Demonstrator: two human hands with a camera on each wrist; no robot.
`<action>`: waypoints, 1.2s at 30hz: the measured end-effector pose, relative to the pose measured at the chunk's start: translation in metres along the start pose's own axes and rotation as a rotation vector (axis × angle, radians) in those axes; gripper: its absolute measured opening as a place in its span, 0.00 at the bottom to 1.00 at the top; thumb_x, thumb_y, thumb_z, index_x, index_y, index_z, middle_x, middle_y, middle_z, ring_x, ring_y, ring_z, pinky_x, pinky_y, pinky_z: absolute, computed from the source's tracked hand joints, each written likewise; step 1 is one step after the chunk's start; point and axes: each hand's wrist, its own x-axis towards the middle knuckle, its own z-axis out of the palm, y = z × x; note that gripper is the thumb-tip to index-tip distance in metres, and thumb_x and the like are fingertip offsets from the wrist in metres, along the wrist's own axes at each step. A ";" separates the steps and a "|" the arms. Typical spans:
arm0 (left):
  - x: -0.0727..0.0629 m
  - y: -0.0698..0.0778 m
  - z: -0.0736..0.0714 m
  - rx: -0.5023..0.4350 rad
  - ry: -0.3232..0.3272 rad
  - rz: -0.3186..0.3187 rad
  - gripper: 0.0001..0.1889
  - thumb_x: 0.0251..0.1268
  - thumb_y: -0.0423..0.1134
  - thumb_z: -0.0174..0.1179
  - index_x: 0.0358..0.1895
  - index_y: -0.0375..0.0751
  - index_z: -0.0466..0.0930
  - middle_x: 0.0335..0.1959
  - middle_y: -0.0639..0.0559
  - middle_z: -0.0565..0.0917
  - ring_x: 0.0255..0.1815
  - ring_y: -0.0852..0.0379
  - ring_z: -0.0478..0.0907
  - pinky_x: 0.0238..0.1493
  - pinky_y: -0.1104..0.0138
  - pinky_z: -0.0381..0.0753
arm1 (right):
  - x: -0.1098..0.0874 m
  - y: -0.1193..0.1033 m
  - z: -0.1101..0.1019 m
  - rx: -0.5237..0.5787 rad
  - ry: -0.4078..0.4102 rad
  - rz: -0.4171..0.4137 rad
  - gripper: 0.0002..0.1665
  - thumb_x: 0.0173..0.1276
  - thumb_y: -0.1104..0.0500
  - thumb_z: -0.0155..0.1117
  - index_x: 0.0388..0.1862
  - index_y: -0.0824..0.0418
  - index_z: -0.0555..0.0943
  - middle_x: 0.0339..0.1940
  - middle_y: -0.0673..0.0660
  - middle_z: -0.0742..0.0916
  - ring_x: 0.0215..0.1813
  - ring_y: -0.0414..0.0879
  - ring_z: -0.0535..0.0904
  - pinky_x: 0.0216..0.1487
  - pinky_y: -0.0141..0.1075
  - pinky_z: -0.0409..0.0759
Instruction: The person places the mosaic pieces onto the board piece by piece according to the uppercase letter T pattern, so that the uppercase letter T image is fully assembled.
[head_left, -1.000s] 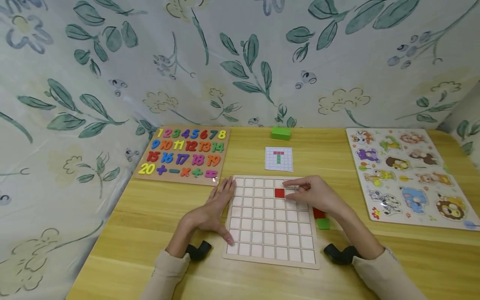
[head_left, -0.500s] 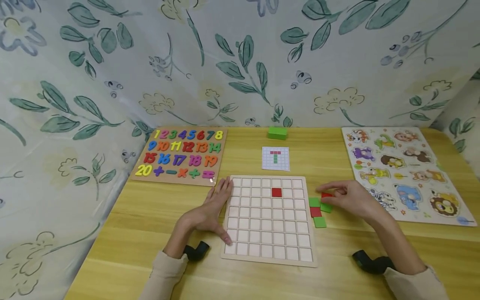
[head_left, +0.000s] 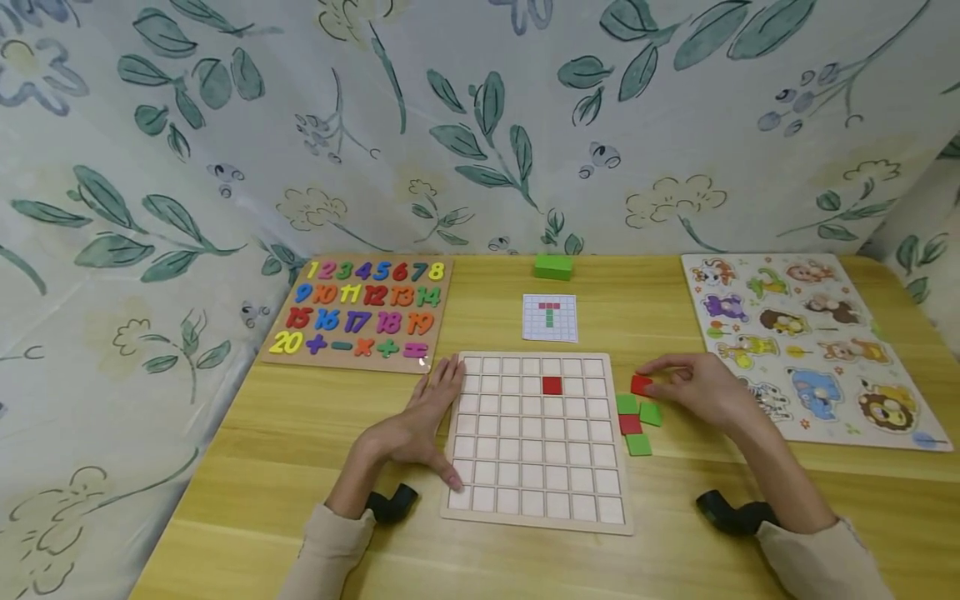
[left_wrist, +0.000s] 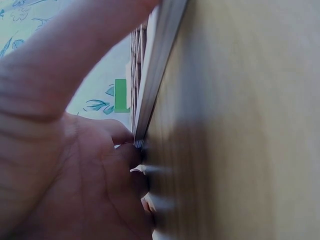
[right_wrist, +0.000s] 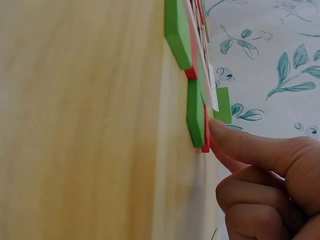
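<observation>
A wooden grid board (head_left: pixel 525 429) lies flat, with one red square tile (head_left: pixel 552 386) in its second row from the back. My left hand (head_left: pixel 416 433) rests along the board's left edge, fingers extended and thumb near the front corner; the left wrist view shows the fingertips against the rim. Right of the board, my right hand (head_left: pixel 701 390) pinches another red tile (head_left: pixel 641 385) between thumb and index finger, close over the table. Just in front of it lie green tiles (head_left: pixel 650 413) and a further red tile (head_left: pixel 630 424), several in all.
Behind the board lies a pattern card (head_left: pixel 550 317) showing a red and green T; a green block (head_left: pixel 553 267) stands beyond it. A number puzzle (head_left: pixel 360 312) is at the back left, an animal puzzle (head_left: pixel 802 350) at the right. A floral cloth (head_left: pixel 450 125) hangs behind the table.
My right hand has left the red tile on the board, moved right to the loose tiles and taken a red one, shifting it slightly leftward. My left hand keeps its place.
</observation>
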 end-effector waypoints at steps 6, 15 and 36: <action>-0.001 0.000 -0.001 0.004 0.000 0.001 0.84 0.35 0.52 0.88 0.83 0.37 0.23 0.84 0.42 0.20 0.85 0.43 0.16 0.84 0.42 0.22 | 0.000 -0.001 -0.002 0.056 -0.038 0.027 0.27 0.69 0.54 0.73 0.63 0.64 0.81 0.18 0.46 0.66 0.21 0.40 0.60 0.23 0.34 0.57; -0.002 0.001 -0.001 -0.008 0.002 0.009 0.84 0.34 0.52 0.87 0.83 0.37 0.24 0.85 0.42 0.20 0.85 0.42 0.16 0.84 0.42 0.22 | 0.001 -0.001 0.000 0.028 -0.023 0.011 0.26 0.68 0.55 0.73 0.62 0.64 0.80 0.18 0.46 0.67 0.21 0.40 0.60 0.24 0.33 0.59; -0.001 -0.001 -0.002 -0.005 -0.001 0.026 0.83 0.35 0.52 0.87 0.83 0.36 0.24 0.84 0.41 0.20 0.85 0.41 0.16 0.84 0.41 0.22 | 0.021 -0.092 0.068 0.012 -0.078 -0.214 0.16 0.66 0.64 0.74 0.52 0.66 0.87 0.15 0.48 0.63 0.21 0.42 0.57 0.24 0.31 0.56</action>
